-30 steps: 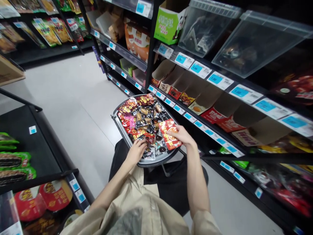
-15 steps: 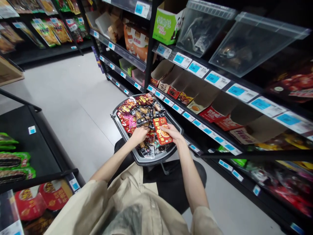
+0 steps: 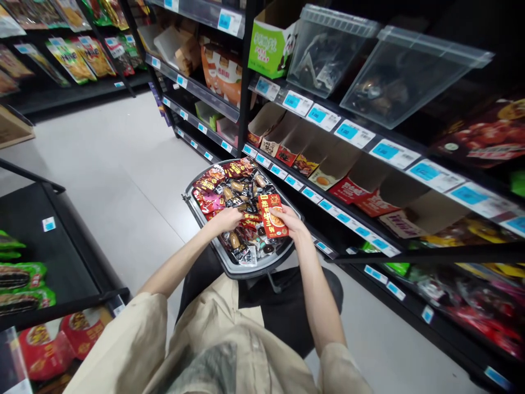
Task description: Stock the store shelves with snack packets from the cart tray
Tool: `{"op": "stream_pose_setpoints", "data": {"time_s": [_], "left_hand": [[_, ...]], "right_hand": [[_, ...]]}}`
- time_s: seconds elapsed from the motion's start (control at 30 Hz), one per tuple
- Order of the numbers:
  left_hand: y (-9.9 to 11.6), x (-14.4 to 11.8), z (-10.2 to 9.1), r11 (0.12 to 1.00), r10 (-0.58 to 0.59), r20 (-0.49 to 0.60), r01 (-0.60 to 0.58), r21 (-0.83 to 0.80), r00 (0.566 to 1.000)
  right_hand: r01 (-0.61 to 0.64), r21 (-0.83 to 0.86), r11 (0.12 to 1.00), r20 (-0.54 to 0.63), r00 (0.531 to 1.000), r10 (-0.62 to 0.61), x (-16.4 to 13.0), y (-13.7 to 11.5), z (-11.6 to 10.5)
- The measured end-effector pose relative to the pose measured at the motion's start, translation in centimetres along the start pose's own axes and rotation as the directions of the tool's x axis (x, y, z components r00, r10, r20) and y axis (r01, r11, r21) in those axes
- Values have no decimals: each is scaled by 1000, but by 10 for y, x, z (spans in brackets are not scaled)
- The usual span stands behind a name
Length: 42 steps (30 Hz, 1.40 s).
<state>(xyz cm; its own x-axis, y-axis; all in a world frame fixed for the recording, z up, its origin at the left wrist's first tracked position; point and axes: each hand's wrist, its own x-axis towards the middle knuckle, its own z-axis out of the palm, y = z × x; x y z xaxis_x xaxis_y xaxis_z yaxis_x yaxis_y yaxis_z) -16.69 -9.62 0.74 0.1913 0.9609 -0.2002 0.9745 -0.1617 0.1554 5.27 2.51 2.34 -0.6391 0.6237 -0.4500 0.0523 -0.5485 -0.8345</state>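
A grey shopping basket (image 3: 243, 272) full of small snack packets rests at my lap. My right hand (image 3: 290, 221) grips a flat red packet (image 3: 268, 218) with yellow lettering by its right edge, holding it above the basket's right side. Down among the packets is my left hand (image 3: 228, 220), its fingers curled in and their tips partly hidden. Just beyond it lie black packets with brown, sausage-like pieces (image 3: 237, 186). Dark red packets (image 3: 213, 178) fill the far left of the basket, and a pink packet (image 3: 210, 202) sits below them.
To my right, shelving with price labels (image 3: 345, 131) holds open cardboard boxes (image 3: 301, 164) and clear plastic bins (image 3: 414, 74). A low black stand (image 3: 53, 219) with green packets (image 3: 24, 279) is at my left. Pale floor (image 3: 110, 158) runs between them.
My left hand has shifted slightly left and up within the basket, uncovering red packets beside it. The red packet stays in my right hand. The view has shifted slightly.
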Motion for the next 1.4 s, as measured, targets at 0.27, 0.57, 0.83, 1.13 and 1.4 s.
{"op": "stream_pose_setpoints", "data": {"time_s": [0.27, 0.57, 0.83, 1.13, 1.4], "left_hand": [[-10, 6, -8, 996, 75, -73, -71, 60, 995], [0, 4, 14, 990, 50, -197, -23, 138, 979], [-21, -39, -10, 973, 122, -627, -217, -76, 770], [-4, -17, -37, 766, -43, -880, -550, -332, 472], [34, 6, 4, -92, -631, -221, -354, -931, 744]], "right_hand": [[-19, 3, 1000, -3, 1000, 19, -1, 0, 1], [-8, 39, 999, -36, 999, 10, 1, 0, 1], [15, 113, 993, -10, 1000, -14, 2, 0, 1], [6, 155, 988, 216, 976, -39, -16, 15, 28], [256, 19, 967, -110, 961, -252, 1, 20, 34]]}}
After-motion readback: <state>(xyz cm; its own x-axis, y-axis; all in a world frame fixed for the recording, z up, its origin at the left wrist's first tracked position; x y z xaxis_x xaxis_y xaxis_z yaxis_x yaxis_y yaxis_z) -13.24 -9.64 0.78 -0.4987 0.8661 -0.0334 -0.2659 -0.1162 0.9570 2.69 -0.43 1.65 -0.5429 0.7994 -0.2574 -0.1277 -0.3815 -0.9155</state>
